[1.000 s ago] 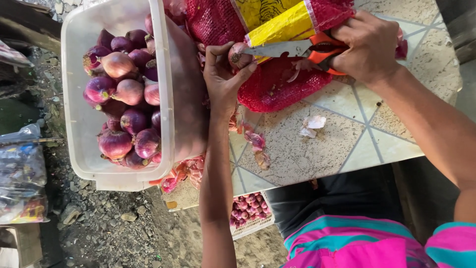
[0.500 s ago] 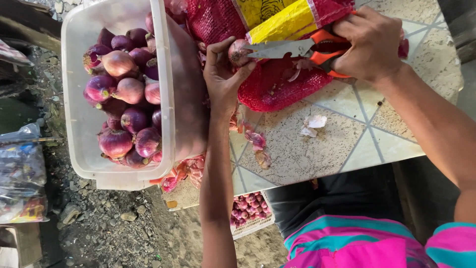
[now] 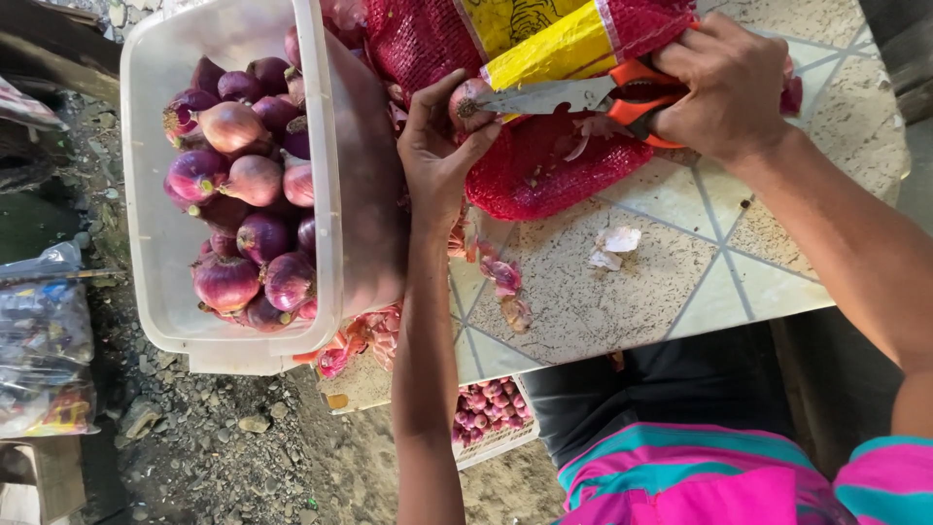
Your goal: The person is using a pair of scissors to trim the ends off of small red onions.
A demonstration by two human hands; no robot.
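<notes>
Left hand (image 3: pixel 439 146) is pinching a small red onion (image 3: pixel 469 101) between thumb and fingertips, held up against the red mesh sack (image 3: pixel 544 160) near the far edge of the tiled table (image 3: pixel 671 282). Right hand (image 3: pixel 724 86) is wrapped around the orange handles of the scissors (image 3: pixel 583 94), grip closed on them; blades look nearly together, tips touching the onion's end. Sack lies along the table's far edge, with a yellow label band (image 3: pixel 554 49) across it, just behind the scissors. Clear plastic tub (image 3: pixel 146 194) sits off the table's left edge, touching or just beside it, can't tell which; it's loaded with peeled red onions (image 3: pixel 243 204), piled mostly against the tub wall nearest the table. Loose onion skins (image 3: pixel 501 277) are scattered on the tabletop near the left forearm, more red skins (image 3: pixel 364 340) heaped at the table's near-left corner. A couple of pale scraps (image 3: pixel 612 245) lie mid-table, well apart from both hands. Below the near edge, a small crate of little red onions (image 3: pixel 486 408) shows on the ground between the left arm and the person's dark lap. Plastic bags (image 3: pixel 44 340) sit on the gravel off to the far left. Striped pink and teal garment (image 3: pixel 700 476) at the bottom.
</notes>
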